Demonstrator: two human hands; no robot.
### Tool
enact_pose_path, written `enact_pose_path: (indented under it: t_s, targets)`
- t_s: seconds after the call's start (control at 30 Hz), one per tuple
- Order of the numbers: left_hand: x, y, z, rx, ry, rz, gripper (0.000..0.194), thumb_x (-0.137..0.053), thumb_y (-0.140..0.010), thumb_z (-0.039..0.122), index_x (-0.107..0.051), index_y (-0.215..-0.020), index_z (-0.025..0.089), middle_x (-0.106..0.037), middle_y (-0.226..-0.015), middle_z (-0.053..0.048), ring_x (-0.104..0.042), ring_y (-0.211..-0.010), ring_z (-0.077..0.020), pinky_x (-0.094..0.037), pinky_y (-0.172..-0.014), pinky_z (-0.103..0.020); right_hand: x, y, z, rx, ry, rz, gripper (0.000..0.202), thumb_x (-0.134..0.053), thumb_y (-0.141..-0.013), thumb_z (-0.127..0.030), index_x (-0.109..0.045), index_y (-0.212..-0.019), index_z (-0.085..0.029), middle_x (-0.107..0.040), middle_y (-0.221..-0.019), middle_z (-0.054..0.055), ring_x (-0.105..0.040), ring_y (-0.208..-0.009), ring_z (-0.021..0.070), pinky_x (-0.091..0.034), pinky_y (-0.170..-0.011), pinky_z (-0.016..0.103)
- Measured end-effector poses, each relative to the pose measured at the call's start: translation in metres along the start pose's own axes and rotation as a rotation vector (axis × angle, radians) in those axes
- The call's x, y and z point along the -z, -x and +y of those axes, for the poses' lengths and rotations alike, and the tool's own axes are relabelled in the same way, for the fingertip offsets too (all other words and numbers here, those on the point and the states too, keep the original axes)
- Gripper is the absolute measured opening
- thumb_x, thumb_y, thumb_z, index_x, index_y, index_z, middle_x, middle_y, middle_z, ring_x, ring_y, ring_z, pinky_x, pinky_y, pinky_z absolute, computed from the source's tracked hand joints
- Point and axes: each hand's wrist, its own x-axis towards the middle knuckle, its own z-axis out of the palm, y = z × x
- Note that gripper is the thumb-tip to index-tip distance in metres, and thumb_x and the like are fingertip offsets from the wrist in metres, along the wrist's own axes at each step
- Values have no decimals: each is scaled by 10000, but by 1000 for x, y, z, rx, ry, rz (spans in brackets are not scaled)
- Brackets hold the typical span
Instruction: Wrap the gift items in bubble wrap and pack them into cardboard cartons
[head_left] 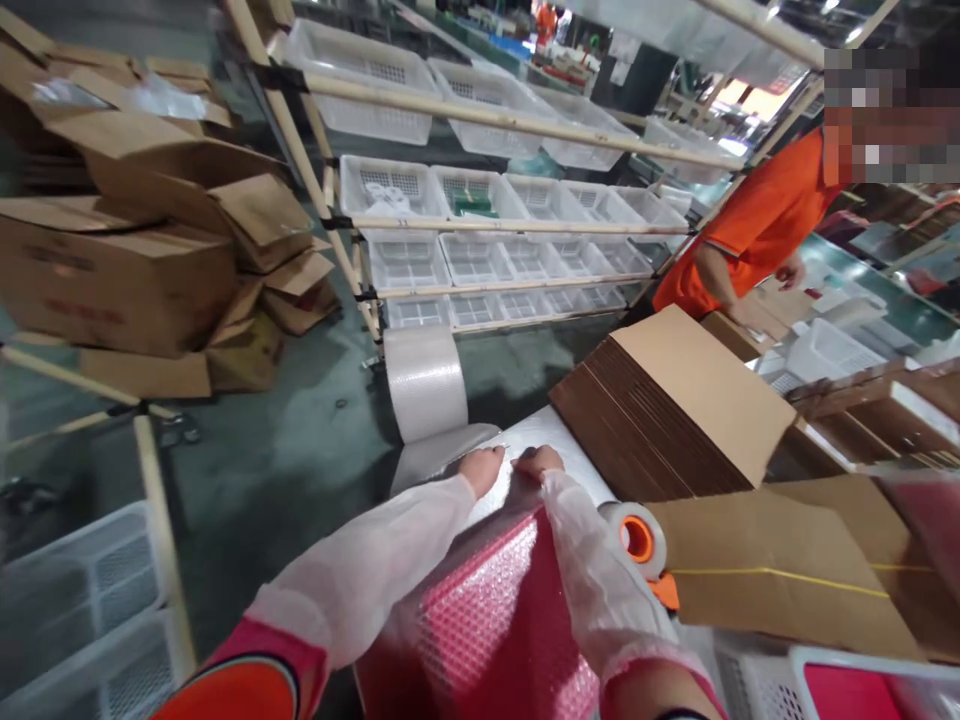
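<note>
Clear bubble wrap (427, 385) runs from a roll onto the work surface. My left hand (481, 470) is closed on the wrap's edge, fingers pinched. Close beside it on the right, my right hand (540, 462) is also closed on the wrap. Both forearms wear white sleeve covers. Between my arms, nearer my body, lies a red item (502, 620) covered in bubble wrap. A tape roll with an orange core (637, 540) is to the right of my right forearm.
Stacked flat cardboard (697, 390) stands at the right, with more cardboard (780, 570) nearer. A rack of white baskets (472, 200) is ahead. Open cartons (120, 280) are at the left. A person in orange (757, 220) works at the far right.
</note>
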Motion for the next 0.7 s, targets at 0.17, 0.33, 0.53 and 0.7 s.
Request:
enact_pose_path:
  t_s: [0.17,0.33,0.53,0.7]
  targets:
    - [-23,98,-64,97,-26,-97,468,-315,-911,2,-592,-1276,95,-728,-1117,-182,-708,-1036,-255,-539,-875,-338,3,1,0,48,69,31,363,-768,-816,-424,-690,-756,-75,-688,-773,106,-644,-786,162,-371,-632,249]
    - [-47,222,-136,265,-59,-85,428,-330,-967,117,-673,-1214,182,-747,-1049,-115,-731,-947,-277,-566,-821,-376,5,-3,-8,142,180,91,270,-751,-846,-348,-683,-913,-95,-689,-913,75,-639,-874,155,-437,-720,252]
    - [-1,102,-95,229,97,276,596,-687,-877,431,-526,-1415,232,-599,-1350,-102,-650,-1150,-259,-540,-906,-292,0,-5,-22,166,287,75,206,-665,-932,-326,-666,-1010,-136,-688,-1022,61,-659,-941,180,-549,-855,363]
    - [-23,54,-63,-4,109,163,403,-403,-984,137,-660,-1284,220,-683,-1269,-87,-694,-1110,-232,-531,-917,-291,-9,33,-30,178,271,103,179,-673,-922,-290,-694,-994,-127,-732,-972,52,-696,-907,170,-568,-813,330]
